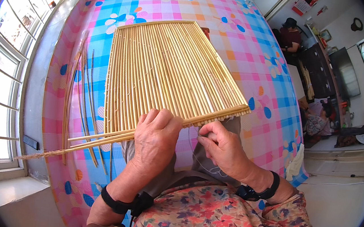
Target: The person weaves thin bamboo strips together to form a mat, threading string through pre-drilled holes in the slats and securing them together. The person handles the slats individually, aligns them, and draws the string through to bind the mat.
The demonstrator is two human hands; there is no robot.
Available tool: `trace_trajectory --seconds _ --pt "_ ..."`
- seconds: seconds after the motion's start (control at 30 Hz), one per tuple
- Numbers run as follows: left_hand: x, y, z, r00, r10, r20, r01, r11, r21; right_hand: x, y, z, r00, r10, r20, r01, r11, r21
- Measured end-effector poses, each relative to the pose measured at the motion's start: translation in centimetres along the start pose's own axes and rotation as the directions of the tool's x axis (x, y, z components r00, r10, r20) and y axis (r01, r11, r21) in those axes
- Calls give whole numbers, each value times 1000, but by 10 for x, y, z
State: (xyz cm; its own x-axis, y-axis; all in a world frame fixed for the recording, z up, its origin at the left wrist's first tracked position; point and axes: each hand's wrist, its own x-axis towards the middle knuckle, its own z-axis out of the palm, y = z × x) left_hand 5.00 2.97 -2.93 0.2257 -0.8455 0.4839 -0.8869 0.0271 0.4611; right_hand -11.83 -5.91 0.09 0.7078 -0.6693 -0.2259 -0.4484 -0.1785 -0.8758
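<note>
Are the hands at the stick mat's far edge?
No, the left hand and right hand are by the near edge of the stick mat.

stalk mat point(164, 71): smooth dry stems, faintly glossy | brushy tip point(42, 154): rough | bedcover point(274, 133): printed cloth, matt | shirt point(224, 217): matt cloth
</note>
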Motion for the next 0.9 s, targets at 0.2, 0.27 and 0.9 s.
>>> trace_trajectory --seconds 0.2,0.27,0.9 --pt "0 -4 4 1000 16 -15 -16 1000 1 3 3 4 998 -49 -32 48 999 -13" --pt "0 -4 6 999 33 -29 -33 999 -2 5 4 4 997 -64 -40 63 998 -19" --pt "0 -6 6 999 5 -35 -6 1000 -19 48 -12 -3 946 -325 -9 285 842 -458"
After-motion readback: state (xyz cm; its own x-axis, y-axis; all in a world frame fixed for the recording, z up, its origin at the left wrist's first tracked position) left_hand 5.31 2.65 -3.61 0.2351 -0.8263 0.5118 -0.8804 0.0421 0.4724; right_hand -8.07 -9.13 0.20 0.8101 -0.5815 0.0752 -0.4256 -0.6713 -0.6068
